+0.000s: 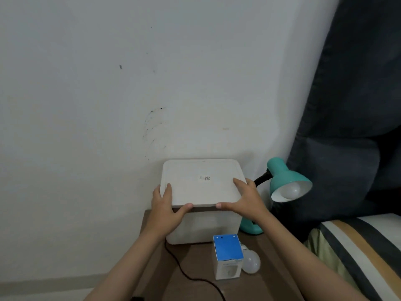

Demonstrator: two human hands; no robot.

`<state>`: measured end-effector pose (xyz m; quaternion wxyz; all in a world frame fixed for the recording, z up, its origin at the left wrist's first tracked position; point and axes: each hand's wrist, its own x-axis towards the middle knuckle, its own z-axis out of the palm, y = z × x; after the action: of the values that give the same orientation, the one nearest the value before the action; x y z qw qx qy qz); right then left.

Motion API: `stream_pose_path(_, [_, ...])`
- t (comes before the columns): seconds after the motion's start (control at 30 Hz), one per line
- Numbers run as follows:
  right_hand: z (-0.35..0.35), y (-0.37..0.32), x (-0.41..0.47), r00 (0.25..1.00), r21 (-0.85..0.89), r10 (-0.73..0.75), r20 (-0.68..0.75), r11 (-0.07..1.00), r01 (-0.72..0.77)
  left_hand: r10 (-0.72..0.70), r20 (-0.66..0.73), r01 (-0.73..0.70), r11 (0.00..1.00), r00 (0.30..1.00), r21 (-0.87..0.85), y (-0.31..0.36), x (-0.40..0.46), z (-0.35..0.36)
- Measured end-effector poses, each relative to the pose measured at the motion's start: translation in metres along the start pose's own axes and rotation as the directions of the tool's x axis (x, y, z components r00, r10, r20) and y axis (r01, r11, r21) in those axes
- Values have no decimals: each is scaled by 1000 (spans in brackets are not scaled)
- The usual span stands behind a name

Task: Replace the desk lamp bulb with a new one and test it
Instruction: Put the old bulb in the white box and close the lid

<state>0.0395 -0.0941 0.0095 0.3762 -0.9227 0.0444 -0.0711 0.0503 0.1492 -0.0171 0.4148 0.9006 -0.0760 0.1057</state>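
Pale wall [108,105] with dark scuff marks; a brown bedside table [195,263] stands against it, and a dark padded headboard [351,105] and striped bedding [364,253] are at right. A white plastic storage box [206,227] sits at the back of the table. Both hands hold its white lid [201,181], which tilts with its near edge raised off the box. The left hand [166,210] grips the lid's near left corner, fingers on top, thumb curled along the front edge. The right hand [245,199] grips the near right corner in the same way. A teal desk lamp [286,181] stands just right of the box, its shade tipped toward the viewer with a white bulb [291,190] seated inside. In front of the box stands a blue-topped bulb carton [227,257], and a loose white bulb [250,261] lies touching its right side. A black cord [184,270] trails across the tabletop.
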Motion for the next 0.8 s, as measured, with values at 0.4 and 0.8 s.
stream_pose_path(0.4, [-36, 5, -154, 999, -95, -36, 0, 995, 36, 30, -113, -34, 999, 993, -36, 38, -156, -11])
stream_pose_path(0.8, [0, 82, -361, 966, -99, 198, 163, 978, -184, -151, 80, 152, 988, 985, -8, 8, -370, 27])
